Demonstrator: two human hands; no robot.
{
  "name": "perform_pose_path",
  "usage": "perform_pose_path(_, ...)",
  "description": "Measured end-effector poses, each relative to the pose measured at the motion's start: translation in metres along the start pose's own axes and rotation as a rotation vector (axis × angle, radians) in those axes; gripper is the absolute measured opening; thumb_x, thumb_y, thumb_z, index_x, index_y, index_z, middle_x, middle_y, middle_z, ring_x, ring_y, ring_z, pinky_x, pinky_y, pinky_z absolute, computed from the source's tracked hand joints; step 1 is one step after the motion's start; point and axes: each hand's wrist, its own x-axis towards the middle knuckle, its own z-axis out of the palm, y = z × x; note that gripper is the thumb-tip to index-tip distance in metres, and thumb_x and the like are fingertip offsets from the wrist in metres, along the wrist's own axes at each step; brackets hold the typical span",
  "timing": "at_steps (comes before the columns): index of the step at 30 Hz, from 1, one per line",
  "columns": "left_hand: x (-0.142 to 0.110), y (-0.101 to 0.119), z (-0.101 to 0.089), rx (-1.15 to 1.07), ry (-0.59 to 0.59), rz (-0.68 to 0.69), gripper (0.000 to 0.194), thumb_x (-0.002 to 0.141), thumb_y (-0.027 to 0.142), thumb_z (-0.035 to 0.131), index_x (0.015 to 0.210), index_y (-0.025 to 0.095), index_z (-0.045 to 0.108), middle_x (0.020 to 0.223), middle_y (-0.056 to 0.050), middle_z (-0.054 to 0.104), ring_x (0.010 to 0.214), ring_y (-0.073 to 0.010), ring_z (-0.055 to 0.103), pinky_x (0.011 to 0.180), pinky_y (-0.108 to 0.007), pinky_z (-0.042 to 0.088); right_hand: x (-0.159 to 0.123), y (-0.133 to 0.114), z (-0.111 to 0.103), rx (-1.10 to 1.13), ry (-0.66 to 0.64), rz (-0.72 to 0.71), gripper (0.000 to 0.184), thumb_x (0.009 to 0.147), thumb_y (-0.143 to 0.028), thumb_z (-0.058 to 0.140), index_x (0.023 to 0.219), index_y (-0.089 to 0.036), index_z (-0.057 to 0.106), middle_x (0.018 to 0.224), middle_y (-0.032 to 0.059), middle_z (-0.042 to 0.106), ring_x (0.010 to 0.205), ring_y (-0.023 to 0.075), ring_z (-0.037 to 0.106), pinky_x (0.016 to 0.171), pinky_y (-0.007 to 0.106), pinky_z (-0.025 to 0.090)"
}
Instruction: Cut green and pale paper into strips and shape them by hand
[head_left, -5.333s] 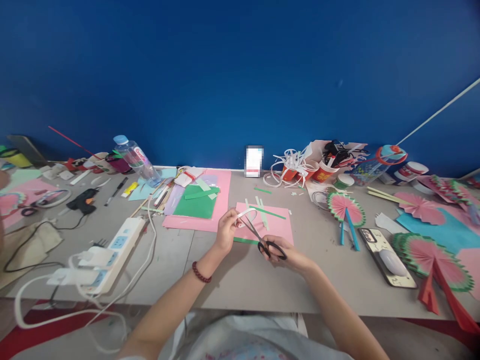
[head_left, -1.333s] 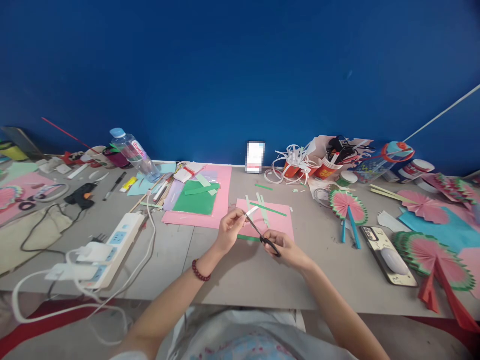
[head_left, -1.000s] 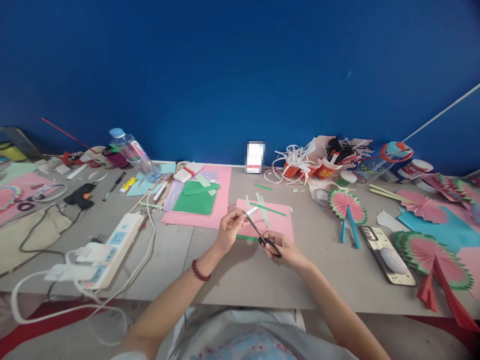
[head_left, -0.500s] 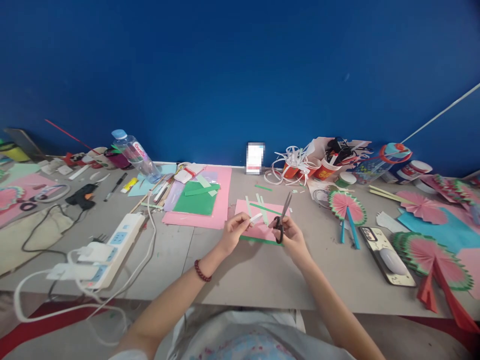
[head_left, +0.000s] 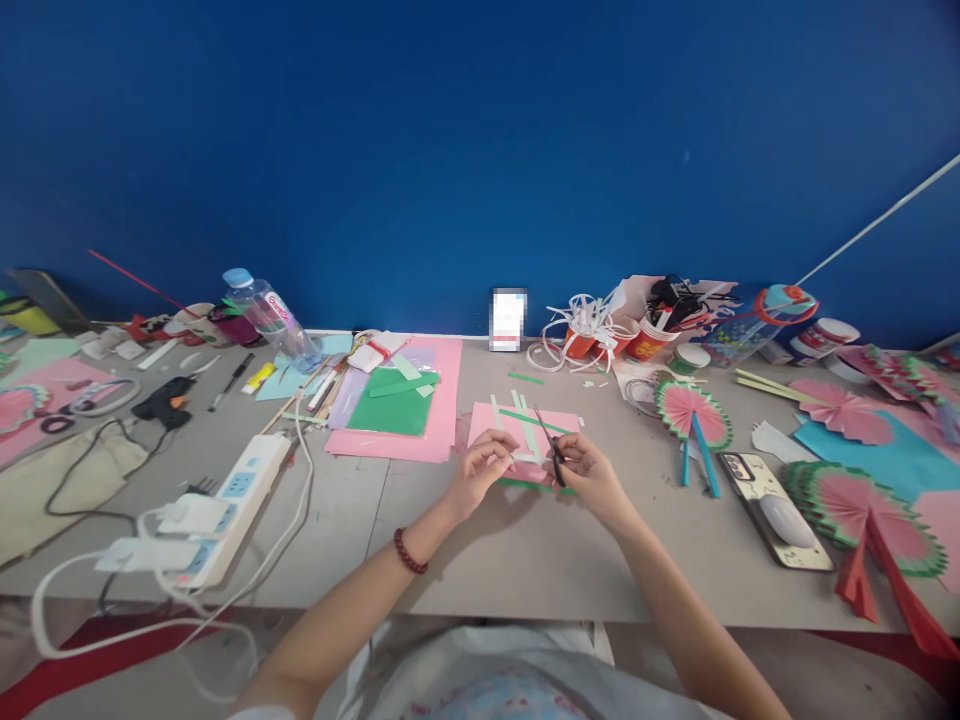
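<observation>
My left hand [head_left: 484, 466] pinches one end of a short white strip [head_left: 529, 458], which reaches across toward my right hand [head_left: 590, 474]. Black-handled scissors [head_left: 556, 455] are held in my right hand, their blades pointing up and slightly left. The strip's right end comes close to the scissors; whether it touches my right fingers is too small to tell. Beneath both hands lies a pink sheet [head_left: 480, 415] with a green lower edge. Pale green strips [head_left: 523, 415] and a darker green strip [head_left: 551, 426] lie across that sheet.
Left of the hands are green paper [head_left: 390, 412] on pink sheets, a water bottle [head_left: 274, 318] and a power strip [head_left: 232, 505] with cables. To the right lie a phone [head_left: 750, 490] bearing a white mouse [head_left: 786, 520], and folded paper fans [head_left: 870, 500]. Cups [head_left: 649, 340] stand behind.
The scissors' blades have tipped leftward and sit lower. My left hand has turned a little, and the white strip now lies flatter between my hands.
</observation>
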Motion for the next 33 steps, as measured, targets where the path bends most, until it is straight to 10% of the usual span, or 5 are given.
perform_pose_path(14, 0.006, -0.013, 0.0, 0.027, 0.121, -0.066, 0.026, 0.081, 0.041, 0.064, 0.074, 0.017, 0.07, 0.081, -0.006, 0.06, 0.083, -0.0177, 0.055, 0.075, -0.03, 0.043, 0.072, 0.008, -0.094, -1.001, 0.516, -0.142, 0.024, 0.074, -0.032, 0.059, 0.096, -0.022, 0.062, 0.094, 0.0088, 0.073, 0.084, 0.0253, 0.067, 0.067, 0.033, 0.046)
perform_pose_path(33, 0.007, -0.014, -0.002, 0.009, 0.174, -0.134, 0.025, 0.079, 0.041, 0.064, 0.073, 0.017, 0.07, 0.084, -0.007, 0.067, 0.085, -0.0193, 0.06, 0.072, -0.029, 0.045, 0.093, 0.006, -0.127, -1.215, 0.481, -0.128, 0.018, 0.073, -0.028, 0.063, 0.083, -0.016, 0.073, 0.081, 0.0102, 0.071, 0.076, 0.0244, 0.064, 0.063, 0.03, 0.042)
